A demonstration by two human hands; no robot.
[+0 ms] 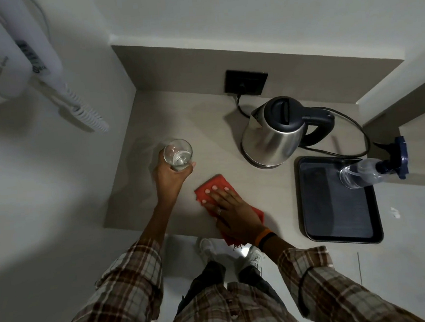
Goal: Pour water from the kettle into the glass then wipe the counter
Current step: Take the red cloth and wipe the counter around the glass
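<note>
My left hand point(168, 175) grips a clear glass point(178, 154) with some water in it, at the left side of the beige counter point(152, 119); whether the glass rests on the counter or is lifted, I cannot tell. My right hand point(232, 210) lies flat, fingers spread, pressing a red cloth point(214, 183) onto the counter near its front edge. A steel kettle point(273, 135) with a black lid and handle stands on its base at the back right, lid closed, spout facing left.
A black wall socket point(246, 82) feeds the kettle's cord point(356, 129), which loops to the right. A black tray point(336, 202) lies at the front right with a clear spray bottle point(367, 174) on its far corner. A white wall appliance point(7, 55) hangs at the upper left.
</note>
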